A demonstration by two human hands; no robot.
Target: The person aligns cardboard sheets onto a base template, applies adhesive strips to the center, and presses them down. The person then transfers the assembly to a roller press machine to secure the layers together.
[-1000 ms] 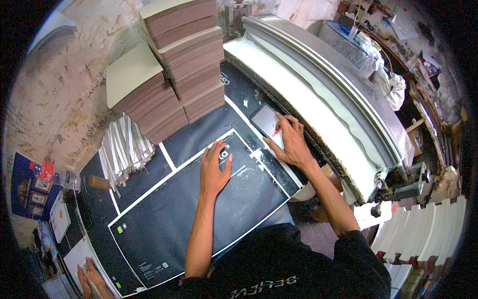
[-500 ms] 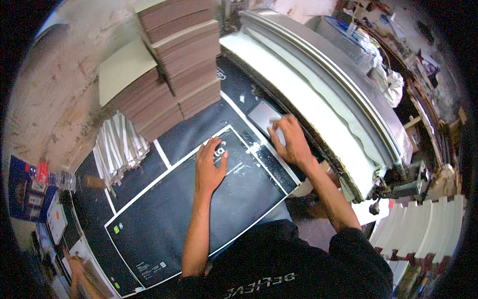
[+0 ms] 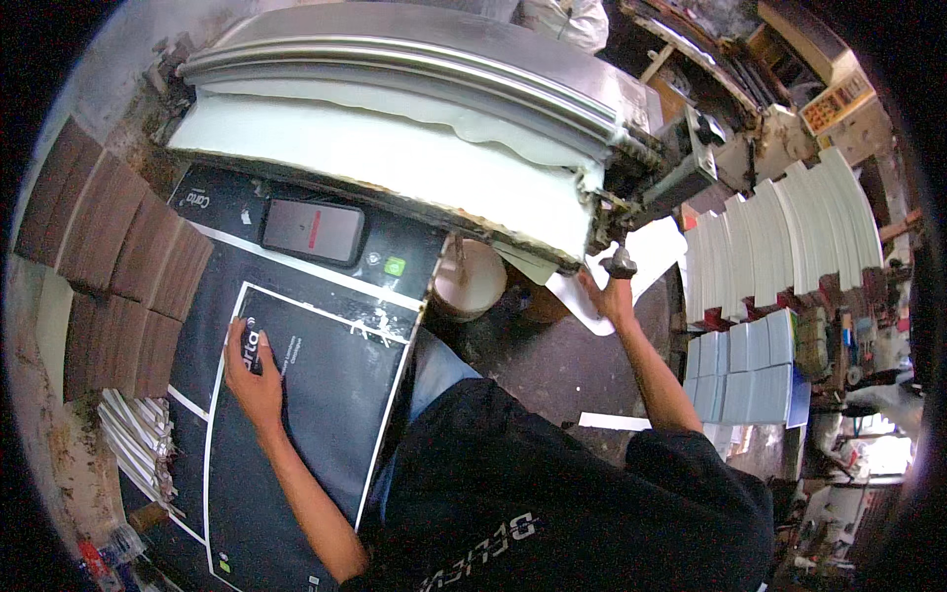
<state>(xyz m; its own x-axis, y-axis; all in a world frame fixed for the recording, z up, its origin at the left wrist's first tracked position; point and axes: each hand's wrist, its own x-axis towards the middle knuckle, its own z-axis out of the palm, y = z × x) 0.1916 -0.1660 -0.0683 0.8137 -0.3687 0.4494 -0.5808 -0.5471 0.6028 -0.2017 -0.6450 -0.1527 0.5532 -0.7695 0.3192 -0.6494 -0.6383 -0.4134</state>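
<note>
My left hand [image 3: 254,380] lies with fingers stretched on the black printed sheet [image 3: 316,395] that covers the worktop, beside its white border line. Over to the right, my right hand [image 3: 610,299] reaches past the end of a long metal roller machine [image 3: 414,54]. It is at a white paper sheet [image 3: 651,259], overlapping it. A metal knob of the machine partly covers its fingers, so I cannot tell whether they grip the paper. A flat grey, dark-edged rectangular device [image 3: 314,232] like a phone lies on the worktop below the machine's white front.
Stacks of brown board [image 3: 118,237] stand at the left, above a bundle of white strips [image 3: 138,449]. A pale bucket [image 3: 470,281] sits under the machine. Tall piles of white sheets [image 3: 789,242] and bluish stacks [image 3: 740,360] are on the right.
The view has swung to the right. My right hand has gone from above the grey device to the white paper by the machine's end. My left hand stays on the black sheet.
</note>
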